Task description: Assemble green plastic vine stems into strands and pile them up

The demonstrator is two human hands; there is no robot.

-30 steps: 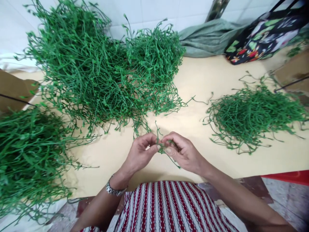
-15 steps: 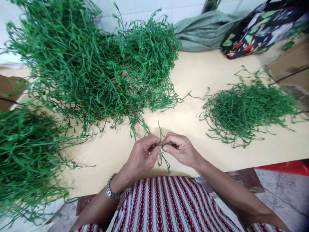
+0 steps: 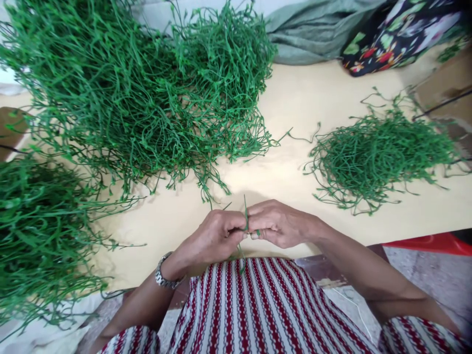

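Pale tabletop, stems pinched between hands

Counts two hands: one left hand and one right hand, plus one metal watch. Held between them, thin green stems, partly hidden, so cannot tell the exact number. On one pale surface, counts three main heaps: one back heap, one left heap, one right heap, too tangled to number stem by stem. Also counts one grey-green cloth, one floral bag, two cardboard pieces, one striped garment
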